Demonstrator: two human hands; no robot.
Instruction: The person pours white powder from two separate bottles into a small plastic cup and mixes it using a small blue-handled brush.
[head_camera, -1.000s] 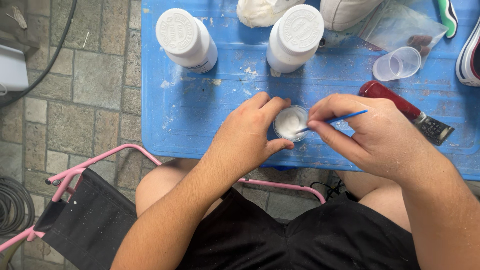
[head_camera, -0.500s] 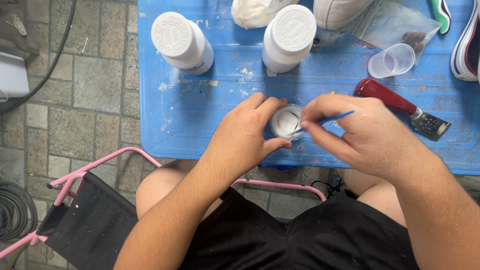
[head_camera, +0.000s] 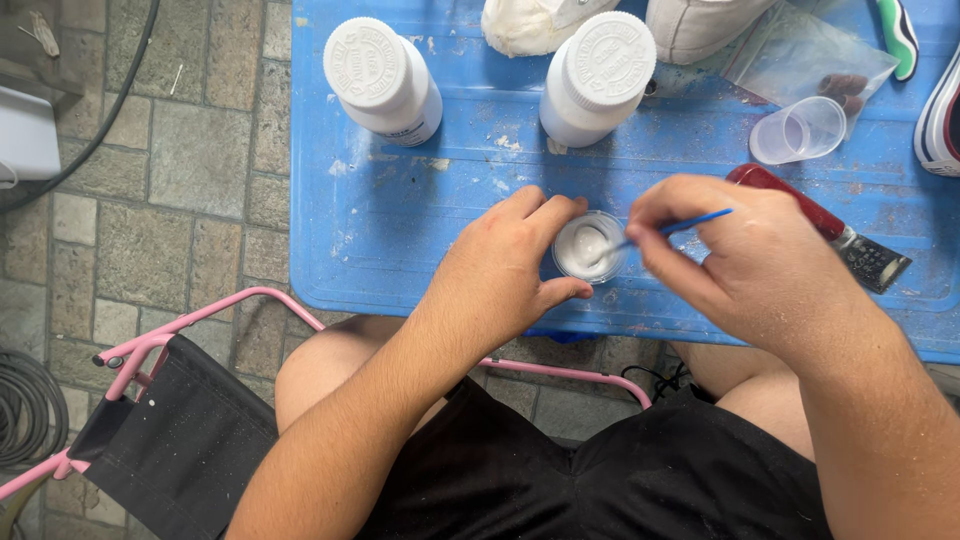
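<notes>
A seated person in black shorts, a pink folding chair (head_camera: 150, 345) at their side, works over a blue worktop (head_camera: 400, 230). At its near edge the left hand (head_camera: 505, 270) is curled around a small clear cup (head_camera: 589, 246) of white paste, thumb and fingers touching its rim. The right hand (head_camera: 745, 260), just right of the cup, pinches a thin blue stick (head_camera: 690, 223) whose tip dips into the paste. A red-handled brush (head_camera: 835, 232) lies right of the cup, partly under that hand. Beyond the cup stand two white bottles (head_camera: 385, 80) (head_camera: 597, 75); an empty clear cup (head_camera: 800, 130) lies tipped to the far right beside a plastic bag (head_camera: 815, 60), with white shoes (head_camera: 700, 20) at the far edge.
</notes>
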